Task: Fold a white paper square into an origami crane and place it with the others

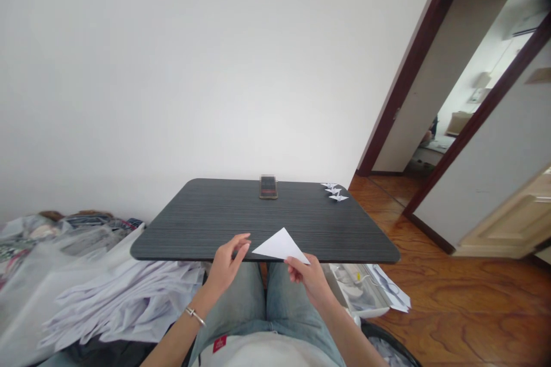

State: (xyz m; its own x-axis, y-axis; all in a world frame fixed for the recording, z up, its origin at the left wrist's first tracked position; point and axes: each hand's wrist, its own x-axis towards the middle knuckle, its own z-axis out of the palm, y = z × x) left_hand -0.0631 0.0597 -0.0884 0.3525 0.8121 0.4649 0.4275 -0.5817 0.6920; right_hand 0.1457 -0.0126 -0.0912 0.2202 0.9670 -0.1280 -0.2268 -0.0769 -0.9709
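Note:
A white sheet of paper (pixel 282 243), folded into a triangle, is held over the front edge of the dark table (pixel 206 212). My right hand (pixel 306 275) pinches its lower right corner between thumb and fingers. Just left of the paper's left tip, my left hand (pixel 230 261) is held with thumb and fingers apart and nothing between them. Three small folded paper cranes (pixel 338 197) stand in a row at the table's back right corner.
A phone (pixel 268 187) leans on a stand at the table's back edge, near the wall. Piled white cloth (pixel 124 304) lies left of my legs. To the right are a box of odds and ends (pixel 361 292) and a black bin (pixel 391 350).

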